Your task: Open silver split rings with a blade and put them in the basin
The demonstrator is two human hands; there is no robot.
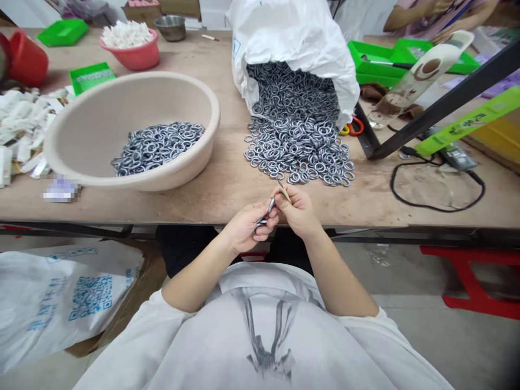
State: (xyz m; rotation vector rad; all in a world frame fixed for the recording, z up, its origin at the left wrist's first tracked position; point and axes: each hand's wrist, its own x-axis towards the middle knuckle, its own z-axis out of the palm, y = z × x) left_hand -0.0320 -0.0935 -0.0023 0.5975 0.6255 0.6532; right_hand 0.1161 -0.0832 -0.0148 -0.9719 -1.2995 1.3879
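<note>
Just beyond the table's front edge, my left hand [248, 223] is closed on grey rings [270, 206], one pinched upright at the fingertips and at least one more in the curled fingers. My right hand [301, 212] meets it, closed around a slim tan tool with a pointed tip [284, 190], its kind unclear. That tip is close to the pinched ring; whether they touch I cannot tell. Ahead of my hands, a heap of loose grey rings [300, 154] spills from a white sack [292, 32]. To the left, a large beige basin [60, 132] holds more rings [158, 146].
White pieces [24, 122] are piled at far left, near a green tray [91, 78] and a pink bowl [138, 57]. At right stand a black metal frame [439, 105], a cable [439, 208] and a clear bottle [422, 76]. Another person's arm [410, 16] shows behind green trays [377, 62].
</note>
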